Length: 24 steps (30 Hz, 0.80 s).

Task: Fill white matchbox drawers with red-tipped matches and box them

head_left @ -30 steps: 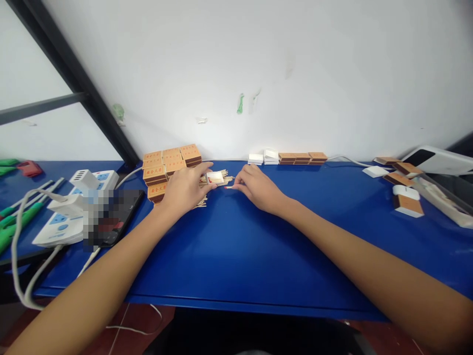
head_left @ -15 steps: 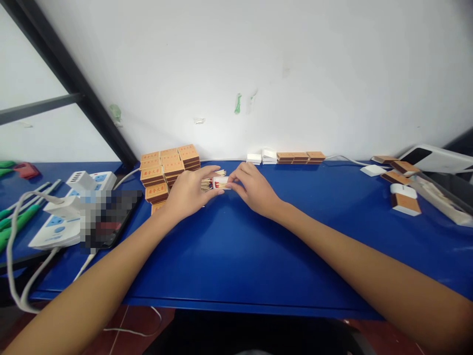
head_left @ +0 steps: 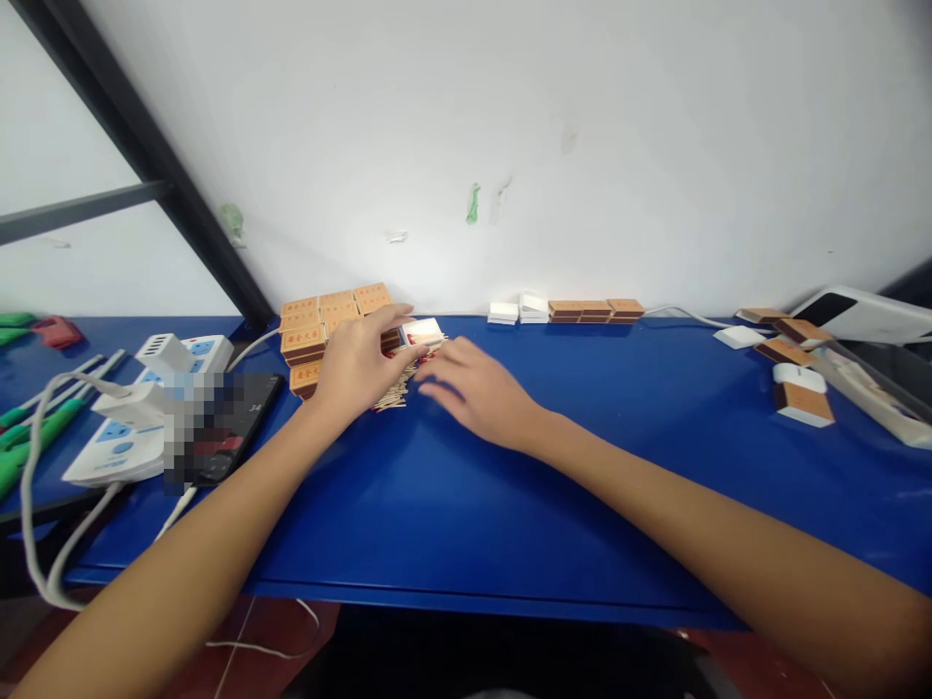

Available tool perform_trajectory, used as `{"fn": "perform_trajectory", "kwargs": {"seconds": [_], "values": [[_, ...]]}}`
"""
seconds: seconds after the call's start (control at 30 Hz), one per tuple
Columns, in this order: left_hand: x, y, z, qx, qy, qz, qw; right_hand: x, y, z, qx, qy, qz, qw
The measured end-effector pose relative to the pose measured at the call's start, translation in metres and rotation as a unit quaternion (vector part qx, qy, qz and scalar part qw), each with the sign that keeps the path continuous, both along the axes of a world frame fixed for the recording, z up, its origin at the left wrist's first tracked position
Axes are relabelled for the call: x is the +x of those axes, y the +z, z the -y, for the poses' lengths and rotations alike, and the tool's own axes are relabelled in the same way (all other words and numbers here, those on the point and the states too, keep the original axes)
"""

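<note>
My left hand (head_left: 362,357) holds a small white matchbox tray (head_left: 423,332) between thumb and fingers. A few red match heads show in the tray. Below it lies a loose heap of matches (head_left: 393,390) on the blue table, partly hidden by both hands. My right hand (head_left: 477,390) is at the heap's right side, with its thumb apart from its curled fingers, and no match can be made out in it. Just behind and left of my left hand, orange matchboxes (head_left: 302,340) stand stacked against the wall, partly covered by that hand.
White trays (head_left: 503,313) and a row of matchboxes (head_left: 593,311) line the wall. On the right are scattered matchboxes (head_left: 803,403) and a clear container (head_left: 874,398). A power strip (head_left: 116,451), cables and a phone (head_left: 244,427) occupy the left of the table (head_left: 510,524).
The tray has tilted and shifted slightly up and back in my left hand. My right hand has let go of the tray's end and moved down and left to the matches.
</note>
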State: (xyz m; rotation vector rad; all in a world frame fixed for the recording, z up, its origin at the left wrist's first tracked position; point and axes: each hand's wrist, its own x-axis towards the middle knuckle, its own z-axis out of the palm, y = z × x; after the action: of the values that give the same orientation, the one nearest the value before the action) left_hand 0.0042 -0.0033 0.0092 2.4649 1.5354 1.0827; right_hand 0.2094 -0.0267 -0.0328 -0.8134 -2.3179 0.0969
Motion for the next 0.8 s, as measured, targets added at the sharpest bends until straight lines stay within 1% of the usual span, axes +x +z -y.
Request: {"fn": "perform_trajectory", "kwargs": {"seconds": [0.07,0.13,0.33,0.53,0.63,0.7,0.8], "values": [[-0.001,0.001,0.000,0.006,0.016,-0.002,1.000,-0.010,-0.003,0.005,-0.026,0.041,0.061,0.997],[-0.001,0.001,0.000,0.007,0.025,-0.012,1.000,-0.018,-0.008,0.008,-0.043,0.048,0.089,0.994],[0.000,0.000,0.000,0.010,0.031,-0.044,0.999,-0.027,-0.015,0.007,-0.056,0.020,0.056,0.997],[-0.001,-0.003,-0.002,0.007,0.024,-0.043,0.999,-0.026,-0.014,0.004,-0.097,0.016,0.023,0.995],[-0.002,-0.003,-0.003,0.002,0.023,-0.053,0.998,-0.022,-0.013,0.003,-0.118,0.010,0.034,0.992],[-0.003,-0.003,-0.003,-0.003,0.018,-0.064,0.998,-0.016,-0.013,0.003,-0.114,0.006,0.052,0.992],[-0.003,-0.004,-0.003,-0.013,0.007,-0.081,0.997,-0.001,-0.012,0.002,-0.083,-0.009,0.084,0.993]]}}
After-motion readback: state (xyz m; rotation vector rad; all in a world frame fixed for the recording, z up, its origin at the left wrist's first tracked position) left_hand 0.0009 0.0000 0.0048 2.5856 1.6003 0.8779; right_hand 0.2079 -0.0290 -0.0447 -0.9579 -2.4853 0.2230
